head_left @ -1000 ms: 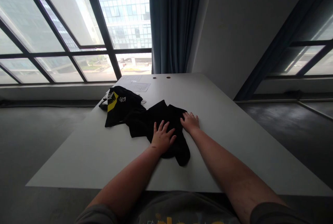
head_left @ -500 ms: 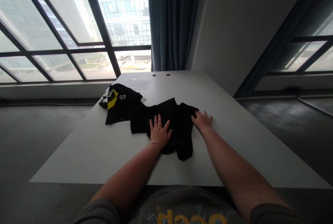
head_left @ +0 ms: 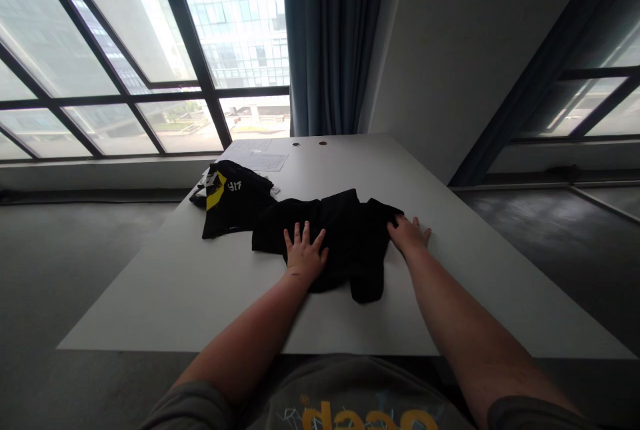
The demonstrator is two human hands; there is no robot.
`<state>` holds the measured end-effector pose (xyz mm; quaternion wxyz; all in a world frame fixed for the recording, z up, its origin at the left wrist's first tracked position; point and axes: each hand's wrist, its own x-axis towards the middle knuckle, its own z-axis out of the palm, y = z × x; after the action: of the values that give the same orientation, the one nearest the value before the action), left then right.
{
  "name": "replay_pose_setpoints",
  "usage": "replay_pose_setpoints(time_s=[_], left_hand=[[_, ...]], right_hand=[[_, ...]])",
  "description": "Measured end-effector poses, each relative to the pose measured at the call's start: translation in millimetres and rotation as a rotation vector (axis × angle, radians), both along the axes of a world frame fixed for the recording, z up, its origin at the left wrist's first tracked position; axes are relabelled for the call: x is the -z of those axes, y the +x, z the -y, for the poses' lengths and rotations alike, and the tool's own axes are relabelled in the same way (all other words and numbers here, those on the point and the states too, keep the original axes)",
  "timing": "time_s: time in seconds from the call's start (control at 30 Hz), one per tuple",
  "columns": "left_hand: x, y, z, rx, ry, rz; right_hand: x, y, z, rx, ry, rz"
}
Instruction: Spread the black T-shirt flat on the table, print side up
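A black garment (head_left: 345,237) lies spread on the white table (head_left: 450,283). My left hand (head_left: 303,253) lies flat on its left part, fingers spread. My right hand (head_left: 410,233) rests open at the garment's right edge, fingers on the table and touching the cloth. A second black garment with a yellow patch and white print (head_left: 230,203) lies folded to the left, just behind the first and touching it.
A sheet of paper (head_left: 263,160) lies at the far end of the table, near two round cable holes (head_left: 310,144). Large windows, a blue curtain (head_left: 330,43) and a white wall stand behind. The table's near edge is close to my body.
My right hand has slid to the right, drawing the black garment's right side out wider. My left hand has stayed pressed on the cloth, shifting slightly left.
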<state>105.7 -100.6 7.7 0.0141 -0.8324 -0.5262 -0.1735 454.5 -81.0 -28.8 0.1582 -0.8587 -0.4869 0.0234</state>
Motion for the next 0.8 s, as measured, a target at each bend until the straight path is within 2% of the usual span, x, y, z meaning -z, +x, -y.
replay_pose_setpoints(time_s=[0.3,0.43,0.63,0.7,0.8], left_hand=[[7.0,1,-4,-0.016,-0.035,0.002],[6.2,1,-5,-0.030,-0.089,-0.001],[4.0,0,-11,-0.002,-0.222,-0.026],[3.7,-1,-12,0.002,-0.239,-0.036],[2.9,-1,-12,0.009,-0.251,-0.041]], right_hand=[[-0.7,1,19,-0.076,0.043,0.034],[-2.1,-8,18,-0.116,0.202,0.106],[3.2,-42,6,-0.397,0.484,0.138],[7.0,-51,3,-0.460,0.502,0.112],[10.1,-57,3,-0.517,0.446,0.071]])
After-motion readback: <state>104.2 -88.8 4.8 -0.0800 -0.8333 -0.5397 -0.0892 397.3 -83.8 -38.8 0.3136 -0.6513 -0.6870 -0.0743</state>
